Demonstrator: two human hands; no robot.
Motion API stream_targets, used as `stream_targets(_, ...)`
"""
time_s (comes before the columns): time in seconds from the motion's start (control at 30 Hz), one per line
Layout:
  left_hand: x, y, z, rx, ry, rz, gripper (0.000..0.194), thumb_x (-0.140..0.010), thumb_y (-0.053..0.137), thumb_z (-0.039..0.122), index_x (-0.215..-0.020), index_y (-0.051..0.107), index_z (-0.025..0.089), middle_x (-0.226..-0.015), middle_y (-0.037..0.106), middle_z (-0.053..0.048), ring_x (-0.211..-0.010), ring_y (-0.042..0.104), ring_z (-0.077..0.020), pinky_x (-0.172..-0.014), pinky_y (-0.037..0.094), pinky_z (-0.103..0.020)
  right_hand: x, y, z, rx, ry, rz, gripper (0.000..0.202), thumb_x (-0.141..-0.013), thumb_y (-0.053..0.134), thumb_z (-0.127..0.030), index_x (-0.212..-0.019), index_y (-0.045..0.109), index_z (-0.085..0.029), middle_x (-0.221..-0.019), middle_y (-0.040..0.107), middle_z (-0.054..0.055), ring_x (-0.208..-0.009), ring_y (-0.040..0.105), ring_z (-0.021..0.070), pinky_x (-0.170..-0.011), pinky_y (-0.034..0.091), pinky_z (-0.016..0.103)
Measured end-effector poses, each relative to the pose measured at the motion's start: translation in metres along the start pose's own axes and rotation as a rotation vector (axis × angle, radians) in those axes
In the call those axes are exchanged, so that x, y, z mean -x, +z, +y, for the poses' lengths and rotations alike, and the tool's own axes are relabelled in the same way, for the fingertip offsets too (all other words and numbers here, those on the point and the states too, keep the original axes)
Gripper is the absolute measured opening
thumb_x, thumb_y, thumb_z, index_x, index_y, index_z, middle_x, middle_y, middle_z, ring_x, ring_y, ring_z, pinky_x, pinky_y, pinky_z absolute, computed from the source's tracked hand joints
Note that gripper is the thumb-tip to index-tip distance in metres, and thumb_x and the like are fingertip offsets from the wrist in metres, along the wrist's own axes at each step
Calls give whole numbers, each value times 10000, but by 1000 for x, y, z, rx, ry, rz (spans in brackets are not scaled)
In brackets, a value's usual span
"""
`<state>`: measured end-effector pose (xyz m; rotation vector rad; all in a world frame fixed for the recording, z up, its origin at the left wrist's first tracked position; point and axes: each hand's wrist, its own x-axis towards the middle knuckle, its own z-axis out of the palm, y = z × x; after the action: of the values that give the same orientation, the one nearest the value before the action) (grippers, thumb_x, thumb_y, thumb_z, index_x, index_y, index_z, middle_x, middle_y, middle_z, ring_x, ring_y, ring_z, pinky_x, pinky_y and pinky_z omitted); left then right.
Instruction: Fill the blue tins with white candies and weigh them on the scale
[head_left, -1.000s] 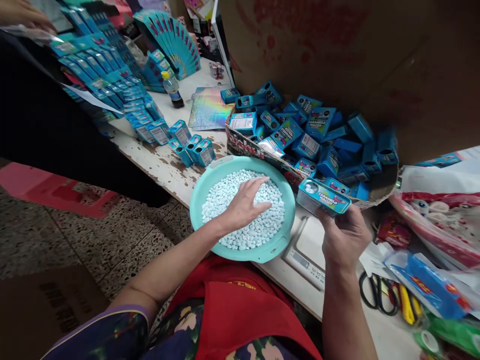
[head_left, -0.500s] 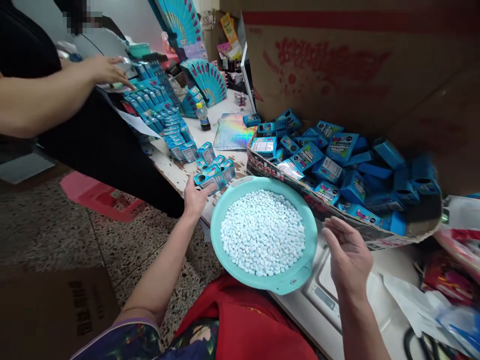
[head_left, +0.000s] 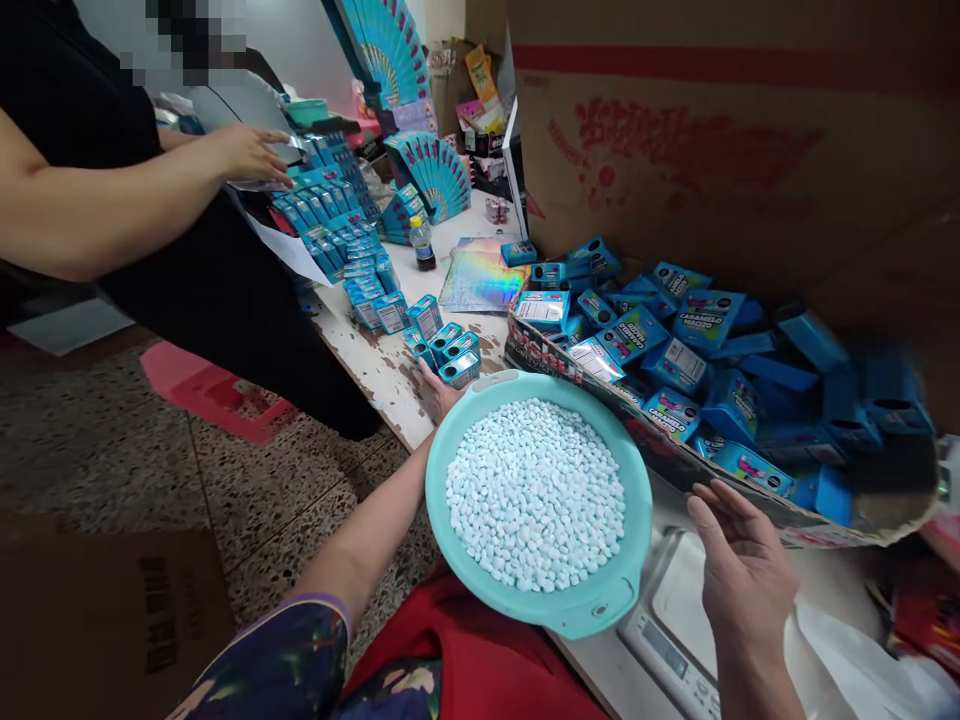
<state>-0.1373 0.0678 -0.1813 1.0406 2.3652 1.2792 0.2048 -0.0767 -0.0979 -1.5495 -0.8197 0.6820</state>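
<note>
A turquoise bowl point(head_left: 645, 480) full of small pale-blue candies fills the centre. Just beyond its left rim, my left hand point(head_left: 440, 392) lies against a small group of blue boxes point(head_left: 459, 368) with dark round holes on top. Its fingers look stretched along the boxes, partly hidden by the bowl and the boxes. Right of the bowl, my right hand point(head_left: 746, 565) is held palm inward, fingers extended, with nothing in it, beside a white scale point(head_left: 667, 650). Behind the bowl, a low carton point(head_left: 585, 385) holds many blue candy boxes point(head_left: 679, 365).
A person's hand point(head_left: 251, 155) reaches over rows of blue boxes point(head_left: 319, 205) at the back left. A bottle with a yellow cap point(head_left: 422, 245) and a shiny holographic sheet point(head_left: 480, 280) are on the table. A large cardboard box point(head_left: 675, 150) stands behind; a pink stool point(head_left: 214, 395) is on the floor.
The view has shifted, so most things appear lower and farther right. The front box by my left hand now sits closer against the others. My left hand is more hidden behind the bowl's rim.
</note>
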Motion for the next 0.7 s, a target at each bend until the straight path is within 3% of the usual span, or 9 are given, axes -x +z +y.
stream_targets(0.2,-14,21,1,43,-28,27,1248,-744,780,421,-1588,-105,176,-1666,37,-245,-1556,62,-335,-1192,285,-464,-3,-4,0,38,44,-24,622,-641,858,-491,-1171,683,-218,-1072,738,83,-1059,681,259,-1046,503,487)
stream_targets(0.4,-60,14,15,-3,-88,150,1154,-761,771,282,-1569,-36,110,-1643,93,-293,-1546,141,-309,-1220,219,-441,-6,-20,-9,115,78,-6,653,-609,843,-551,-1159,688,-236,-1063,741,81,-1051,681,296,-1057,491,524)
stream_targets(0.5,-83,7,24,-12,-97,145,1061,-780,754,247,-1554,46,87,-1595,222,-322,-1539,150,-336,-1218,186,-494,-6,-28,-14,166,89,11,643,-612,831,-566,-1152,696,-244,-1076,745,81,-1069,680,318,-1028,520,519)
stream_targets(0.7,-110,5,39,-66,-51,96,756,-849,687,229,-1461,279,54,-1392,527,-289,-1455,366,-305,-1197,209,-502,-2,-36,-22,224,53,18,577,-673,808,-541,-1148,704,-232,-1076,756,90,-1038,698,325,-858,613,454)
